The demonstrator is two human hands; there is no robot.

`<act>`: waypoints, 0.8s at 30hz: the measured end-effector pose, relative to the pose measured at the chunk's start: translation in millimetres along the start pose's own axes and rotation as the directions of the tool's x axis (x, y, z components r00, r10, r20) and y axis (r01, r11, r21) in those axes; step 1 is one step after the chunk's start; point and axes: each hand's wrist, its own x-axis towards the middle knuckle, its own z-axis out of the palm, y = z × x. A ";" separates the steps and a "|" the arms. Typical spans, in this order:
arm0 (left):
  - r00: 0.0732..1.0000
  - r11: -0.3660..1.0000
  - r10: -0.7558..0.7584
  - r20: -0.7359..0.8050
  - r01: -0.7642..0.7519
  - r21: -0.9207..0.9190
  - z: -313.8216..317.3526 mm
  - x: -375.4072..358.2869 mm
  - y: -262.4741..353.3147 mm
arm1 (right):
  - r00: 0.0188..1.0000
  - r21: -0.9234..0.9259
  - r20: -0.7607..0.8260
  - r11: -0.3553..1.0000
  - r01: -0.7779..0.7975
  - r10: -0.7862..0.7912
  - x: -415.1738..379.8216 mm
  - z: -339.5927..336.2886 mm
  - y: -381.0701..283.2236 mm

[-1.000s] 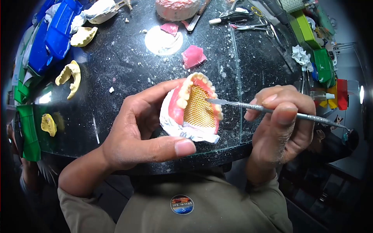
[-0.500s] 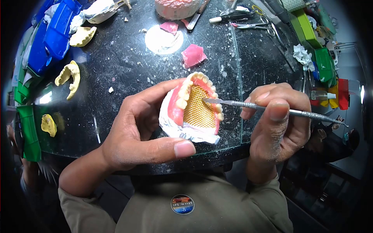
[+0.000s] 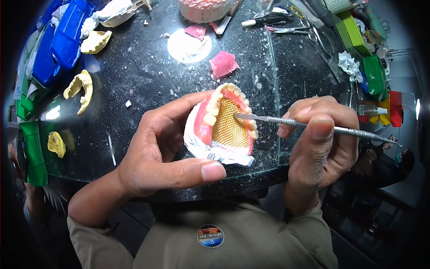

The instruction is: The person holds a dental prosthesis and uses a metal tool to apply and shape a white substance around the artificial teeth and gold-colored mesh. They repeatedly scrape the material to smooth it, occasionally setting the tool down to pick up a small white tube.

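A denture model (image 3: 204,130) with a white plaster base, pink wax gums and a row of cream teeth is tilted up in my left hand (image 3: 154,157). The thumb presses its lower front edge and the fingers go behind it. Gold mesh (image 3: 229,130) lines the palate between the teeth. My right hand (image 3: 324,139) pinches a slim metal wax carver (image 3: 286,121) between thumb and fingers. Its flat tip lies over the mesh near the right-hand teeth; whether it touches is hard to tell.
Pink wax pieces (image 3: 224,64) lie beyond the model, near a pink-topped cast (image 3: 204,11) and a knife (image 3: 227,18). Yellow plaster pieces (image 3: 85,92) and blue bins (image 3: 62,40) stand left. Scissors and tweezers (image 3: 291,30) lie back right, near green and red bins (image 3: 395,107).
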 end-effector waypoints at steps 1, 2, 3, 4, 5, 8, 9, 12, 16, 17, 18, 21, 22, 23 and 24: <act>1.000 1.000 0.001 0.000 -0.001 0.000 -0.1 -0.1 -0.1 | 1.000 0.000 0.003 1.000 -0.002 0.002 -0.1 -0.5 0.1; 1.000 1.000 0.002 0.001 -0.002 0.002 -0.2 0.0 -0.2 | 1.000 -0.001 0.006 1.000 0.000 0.000 -0.1 -0.9 0.2; 1.000 1.000 0.003 0.003 -0.003 0.003 -0.3 0.0 -0.2 | 1.000 -0.003 0.008 1.000 0.002 -0.002 -0.1 -1.3 0.4; 1.000 1.000 0.004 0.004 -0.004 0.005 -0.3 0.1 -0.2 | 1.000 -0.006 0.011 1.000 0.007 -0.007 0.1 -1.6 0.7; 1.000 1.000 0.005 0.004 -0.005 0.005 -0.3 0.2 -0.4 | 1.000 -0.008 0.011 1.000 0.009 -0.009 0.1 -1.6 0.7; 1.000 1.000 0.004 0.002 -0.004 0.005 -0.2 0.0 -0.6 | 1.000 -0.009 0.010 1.000 0.010 -0.010 0.3 -1.1 0.3; 1.000 1.000 0.002 0.001 -0.002 0.004 -0.1 -0.1 -0.2 | 1.000 -0.008 0.010 1.000 0.010 -0.010 0.4 -1.0 0.3; 1.000 1.000 -0.002 0.000 0.002 0.005 0.2 0.0 0.1 | 1.000 -0.005 0.014 1.000 0.013 -0.013 0.7 -1.0 0.4; 1.000 1.000 -0.009 -0.001 0.009 0.012 -0.2 -0.1 0.7 | 1.000 -0.001 0.020 1.000 0.009 -0.009 0.8 -1.0 0.4; 1.000 1.000 -0.010 -0.003 0.010 0.011 -0.1 -0.2 0.8 | 1.000 0.000 0.020 1.000 0.009 -0.009 0.8 -1.2 0.3; 1.000 1.000 -0.012 -0.005 0.012 0.010 -0.1 -0.2 0.9 | 1.000 0.000 0.021 1.000 0.009 -0.009 0.9 -1.3 0.1; 1.000 1.000 -0.009 -0.011 0.009 0.007 0.4 -0.1 1.0 | 1.000 0.020 0.012 1.000 0.011 -0.012 0.9 -1.8 -0.6; 1.000 1.000 -0.008 -0.014 0.008 0.006 0.7 -0.1 1.0 | 1.000 0.038 0.005 0.999 0.013 -0.014 1.5 -2.3 -0.6; 1.000 1.000 -0.006 -0.011 0.006 0.005 0.6 0.0 0.8 | 1.000 0.049 -0.008 0.999 0.011 -0.011 2.0 -2.6 -1.1; 1.000 1.000 -0.004 -0.009 0.004 0.005 0.3 0.1 0.3 | 1.000 0.060 -0.021 0.998 0.009 -0.007 2.5 -3.0 -1.6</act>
